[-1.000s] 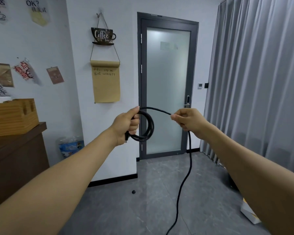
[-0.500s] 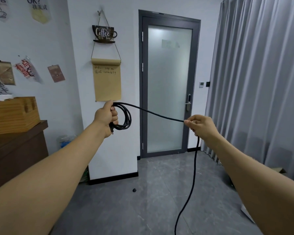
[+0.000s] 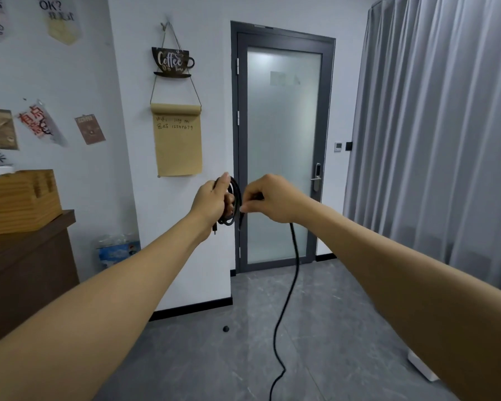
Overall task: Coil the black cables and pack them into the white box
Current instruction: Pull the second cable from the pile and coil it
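Observation:
A black cable (image 3: 290, 282) hangs from my hands down to the grey floor and runs out of the bottom of the view. My left hand (image 3: 213, 199) is held out at chest height and grips a small coil of the same cable (image 3: 235, 198), with a plug end dangling below it. My right hand (image 3: 268, 198) pinches the cable right beside the coil, almost touching my left hand. A corner of a white box (image 3: 424, 369) shows on the floor at the right, mostly hidden behind my right forearm.
A frosted glass door (image 3: 282, 151) stands straight ahead. Grey curtains (image 3: 440, 140) hang on the right. A brown counter (image 3: 23, 273) with a wooden rack (image 3: 18, 198) is on the left. A small black object (image 3: 226, 328) lies on the floor.
My right hand, spread out to the right half a second ago, has come back to my left hand, bringing another loop of cable to the coil.

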